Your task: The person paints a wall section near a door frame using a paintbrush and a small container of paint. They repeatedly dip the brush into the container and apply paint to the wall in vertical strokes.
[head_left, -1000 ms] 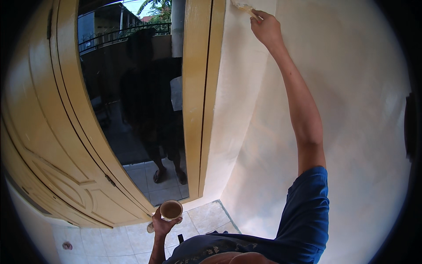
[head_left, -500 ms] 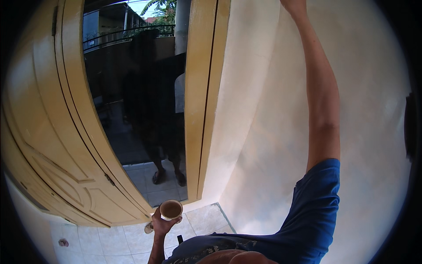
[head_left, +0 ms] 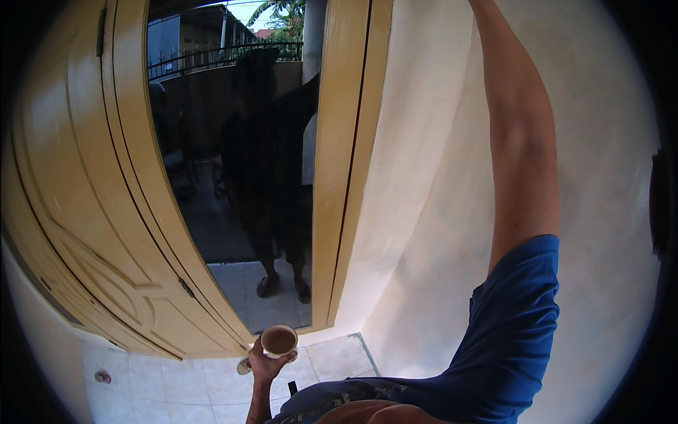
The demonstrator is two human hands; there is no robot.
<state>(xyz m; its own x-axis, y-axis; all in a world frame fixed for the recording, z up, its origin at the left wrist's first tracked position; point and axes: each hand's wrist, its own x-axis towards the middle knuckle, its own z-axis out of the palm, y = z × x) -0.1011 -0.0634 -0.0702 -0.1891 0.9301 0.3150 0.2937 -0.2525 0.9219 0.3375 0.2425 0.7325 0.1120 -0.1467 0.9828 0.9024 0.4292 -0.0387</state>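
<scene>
My left hand (head_left: 264, 366), low in the head view, is closed around a pale round cup (head_left: 279, 340). Its rim faces up, and brown matter fills the inside; whether that is liquid or paste I cannot tell. The cup is upright in front of the foot of a dark glass pane. My right arm (head_left: 521, 134), in a blue short sleeve, stretches up along the cream wall (head_left: 438, 283). The right hand lies beyond the upper edge, so its fingers and anything in them are hidden.
Left stands a yellowish-brown panelled wooden door (head_left: 78, 191). Beside it, a framed dark glass pane (head_left: 240, 162) reflects a standing person and a railing. Below are pale floor tiles (head_left: 187, 381) with a small reddish object (head_left: 103, 377). A dark object (head_left: 658, 205) hangs at the right rim.
The door, pane and cup have shifted slightly right in the picture. My right arm has risen a little, and its hand, partly visible before, is now out of the picture. The left hand keeps the cup.
</scene>
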